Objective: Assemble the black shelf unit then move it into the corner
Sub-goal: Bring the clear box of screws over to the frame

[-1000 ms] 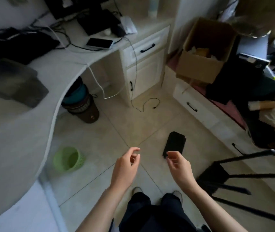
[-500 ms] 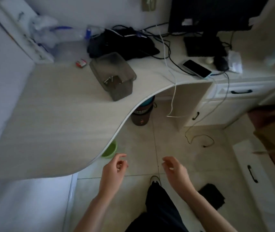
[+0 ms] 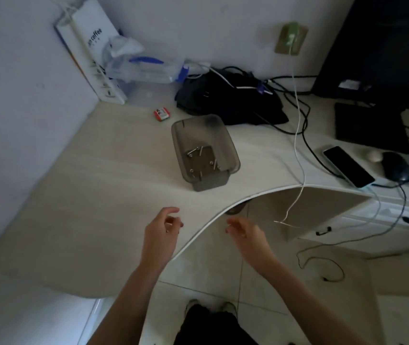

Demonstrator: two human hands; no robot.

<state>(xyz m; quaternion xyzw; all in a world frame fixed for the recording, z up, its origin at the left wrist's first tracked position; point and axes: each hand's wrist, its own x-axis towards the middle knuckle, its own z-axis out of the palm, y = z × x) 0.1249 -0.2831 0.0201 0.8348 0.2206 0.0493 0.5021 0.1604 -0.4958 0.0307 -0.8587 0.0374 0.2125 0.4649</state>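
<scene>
A bin (image 3: 204, 150) is sitting near the middle of the surface (image 3: 74, 207), with screws (image 3: 196, 151) lying in it. Behind it, a tin (image 3: 161, 114) is lying to the left and a bag (image 3: 230, 100) to the right. A phone (image 3: 348, 166) is lying far right, a mouse (image 3: 396, 169) just beside it. The left hand (image 3: 161, 232) is hovering over the surface edge, the right hand (image 3: 247, 235) over the floor (image 3: 223, 277).

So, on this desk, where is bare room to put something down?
The desk is bare between the left wall, the grey bin and the near curved edge. Crowded: the back, with the black cloth and cables, and the right, around the phone.
</scene>
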